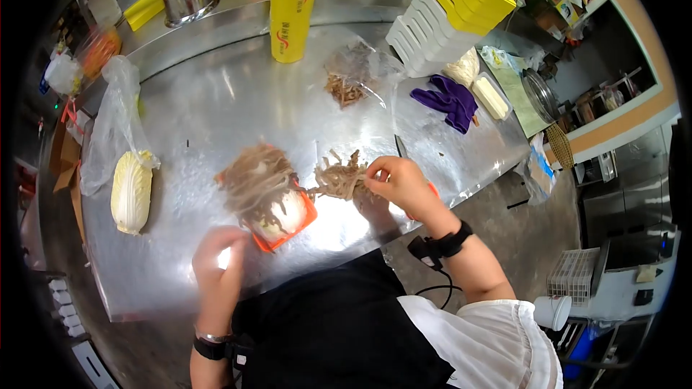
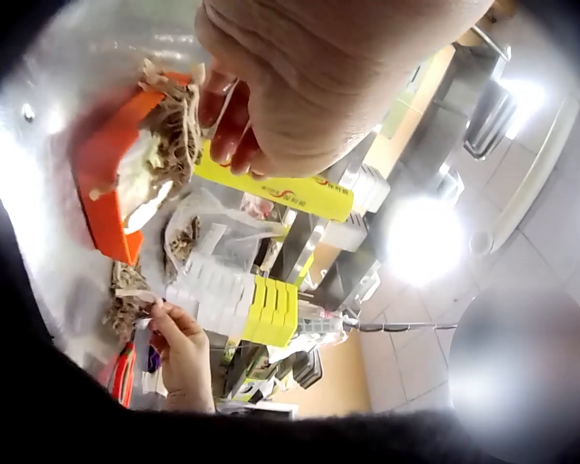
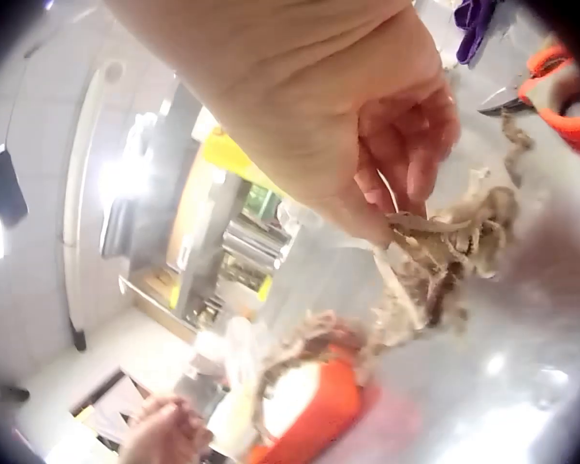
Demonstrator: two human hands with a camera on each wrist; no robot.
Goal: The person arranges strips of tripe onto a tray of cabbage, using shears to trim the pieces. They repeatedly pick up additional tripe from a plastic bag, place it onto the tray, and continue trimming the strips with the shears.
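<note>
Brown shredded strips (image 1: 256, 173) lie heaped over the far part of an orange-rimmed basket (image 1: 306, 220), which also holds something white (image 1: 285, 212). A smaller pile of strips (image 1: 339, 179) is on the metal table right of it. My right hand (image 1: 400, 184) pinches a strip at that pile's edge; the right wrist view shows thumb and fingertips (image 3: 391, 217) meeting on it. Blurred, my left hand (image 1: 218, 256) is just left of the basket's near corner, its fingers (image 2: 234, 126) loosely bent with nothing seen in them.
Orange-handled scissors (image 3: 561, 97) lie beside the right hand. A cabbage (image 1: 132, 194) and plastic bag are at the left. Farther back stand a yellow roll (image 1: 294, 7), a bag of strips (image 1: 346, 86), stacked containers (image 1: 450, 14) and a purple cloth (image 1: 450, 101).
</note>
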